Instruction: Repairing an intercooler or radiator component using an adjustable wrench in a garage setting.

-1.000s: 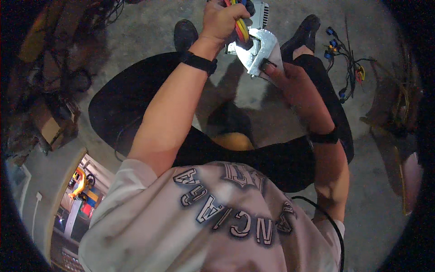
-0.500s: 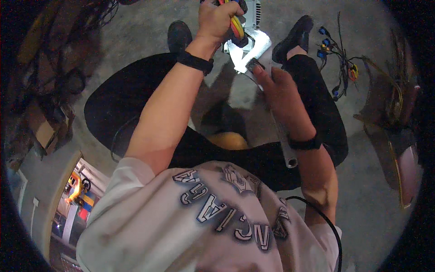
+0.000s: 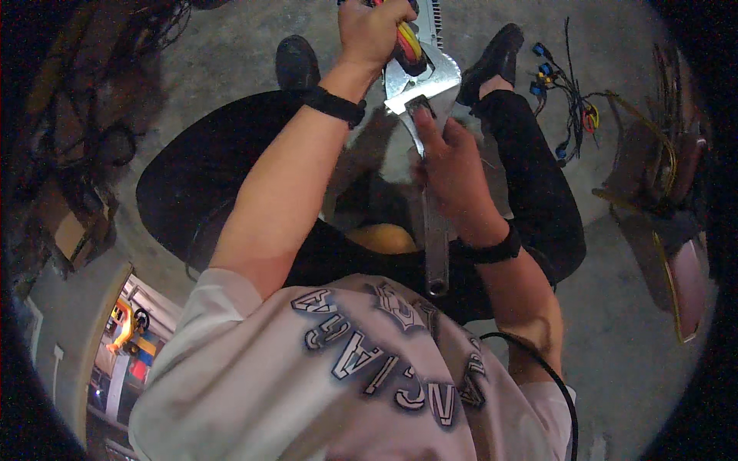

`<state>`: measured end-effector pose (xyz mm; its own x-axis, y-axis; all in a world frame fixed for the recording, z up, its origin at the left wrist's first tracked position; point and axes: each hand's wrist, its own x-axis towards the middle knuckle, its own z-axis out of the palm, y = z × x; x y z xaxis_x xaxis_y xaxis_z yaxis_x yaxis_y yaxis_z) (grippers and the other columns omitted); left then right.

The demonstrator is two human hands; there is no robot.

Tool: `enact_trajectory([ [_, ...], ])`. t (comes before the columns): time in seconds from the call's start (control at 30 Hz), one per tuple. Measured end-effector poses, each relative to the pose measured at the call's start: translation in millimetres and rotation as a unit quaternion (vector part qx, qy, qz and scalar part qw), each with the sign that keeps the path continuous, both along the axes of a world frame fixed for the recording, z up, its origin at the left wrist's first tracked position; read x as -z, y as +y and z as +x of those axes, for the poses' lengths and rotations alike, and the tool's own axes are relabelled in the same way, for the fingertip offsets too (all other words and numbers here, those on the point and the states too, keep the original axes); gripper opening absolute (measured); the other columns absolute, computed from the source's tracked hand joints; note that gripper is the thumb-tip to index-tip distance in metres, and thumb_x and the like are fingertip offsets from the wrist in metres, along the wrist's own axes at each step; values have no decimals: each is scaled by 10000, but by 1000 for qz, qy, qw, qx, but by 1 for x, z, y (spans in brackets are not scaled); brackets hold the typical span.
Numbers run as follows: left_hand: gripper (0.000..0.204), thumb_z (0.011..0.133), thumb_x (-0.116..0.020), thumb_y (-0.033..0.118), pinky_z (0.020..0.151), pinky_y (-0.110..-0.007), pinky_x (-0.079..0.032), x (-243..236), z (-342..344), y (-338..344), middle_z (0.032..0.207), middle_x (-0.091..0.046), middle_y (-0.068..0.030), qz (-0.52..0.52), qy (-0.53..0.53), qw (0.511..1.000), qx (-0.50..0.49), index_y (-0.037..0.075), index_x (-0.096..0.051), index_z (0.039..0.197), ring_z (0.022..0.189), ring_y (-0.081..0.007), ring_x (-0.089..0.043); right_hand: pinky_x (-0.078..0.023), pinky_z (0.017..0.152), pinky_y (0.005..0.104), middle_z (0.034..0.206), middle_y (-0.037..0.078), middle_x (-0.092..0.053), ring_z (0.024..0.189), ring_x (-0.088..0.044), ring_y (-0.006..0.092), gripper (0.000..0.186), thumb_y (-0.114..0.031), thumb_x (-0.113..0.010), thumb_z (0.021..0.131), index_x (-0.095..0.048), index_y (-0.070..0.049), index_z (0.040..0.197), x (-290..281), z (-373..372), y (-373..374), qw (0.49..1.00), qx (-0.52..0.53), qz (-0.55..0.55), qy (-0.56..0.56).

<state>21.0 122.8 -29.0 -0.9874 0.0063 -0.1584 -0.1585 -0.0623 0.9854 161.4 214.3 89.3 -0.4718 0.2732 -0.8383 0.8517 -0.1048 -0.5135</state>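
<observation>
My right hand [image 3: 461, 180] is wrapped round the handle of a large silver adjustable wrench [image 3: 437, 257], thumb up near its adjusting screw. The wrench's wide shiny head points away from me, against or just above a grey finned metal unit [image 3: 427, 24]; I cannot tell whether its jaws grip anything. At the top edge my left hand [image 3: 370, 34] is closed on a thick bundle of red and yellow wires [image 3: 409, 44] with black sleeving, next to the unit. Part of that hand and most of the unit lie beyond the picture's edge.
My legs and black shoes [image 3: 297, 63] frame the work on the concrete floor. To the right lies a wiring harness [image 3: 573, 100] with blue connectors, then a curved panel [image 3: 680, 284]. Dark cables and a cardboard box [image 3: 71, 230] are at the left. A rounded yellowish thing [image 3: 382, 238] shows below me.
My right hand has moved left and slightly nearer, swinging the wrench's handle end left so the wrench stands straighter. The left hand stays on the wires almost unmoved.
</observation>
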Motion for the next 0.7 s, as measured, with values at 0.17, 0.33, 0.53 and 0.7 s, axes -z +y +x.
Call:
enact_trajectory([
  [0.17, 130, 724, -658, 82, 579, -332, -534, -7, -2, 1, 726, -613, -57, 165, -75, 983, 26, 17, -600, 820, 629, -204, -657, -389, 443, 251, 684, -12, -535, 512, -498, 91, 345, -413, -601, 957, -564, -75, 898, 7, 9, -1, 999, 14, -48, -2],
  [0.33, 146, 714, -669, 92, 589, -320, -515, -5, 5, 2, 736, -621, -57, 68, -60, 996, 16, 21, -604, 824, 629, -194, -644, -385, 444, 254, 677, -21, -508, 514, -490, 87, 347, -409, -600, 959, -558, -70, 899, -6, 11, 6, 999, -3, -41, 30],
  [0.53, 149, 706, -693, 137, 577, -317, -486, -2, 11, 14, 716, -602, -31, 70, -18, 997, 28, 37, -625, 793, 608, -178, -595, -404, 481, 261, 712, -13, -521, 570, -503, 84, 361, -410, -584, 967, -575, -49, 947, -14, 16, 23, 997, -75, -12, -4],
  [0.7, 149, 756, -611, 146, 549, -331, -440, -17, 13, 15, 661, -539, -38, 88, -14, 994, 65, 16, -550, 714, 590, -170, -546, -408, 492, 255, 739, -11, -532, 577, -499, 81, 369, -418, -581, 966, -583, -50, 991, -22, 16, 19, 998, -55, -22, -7],
])
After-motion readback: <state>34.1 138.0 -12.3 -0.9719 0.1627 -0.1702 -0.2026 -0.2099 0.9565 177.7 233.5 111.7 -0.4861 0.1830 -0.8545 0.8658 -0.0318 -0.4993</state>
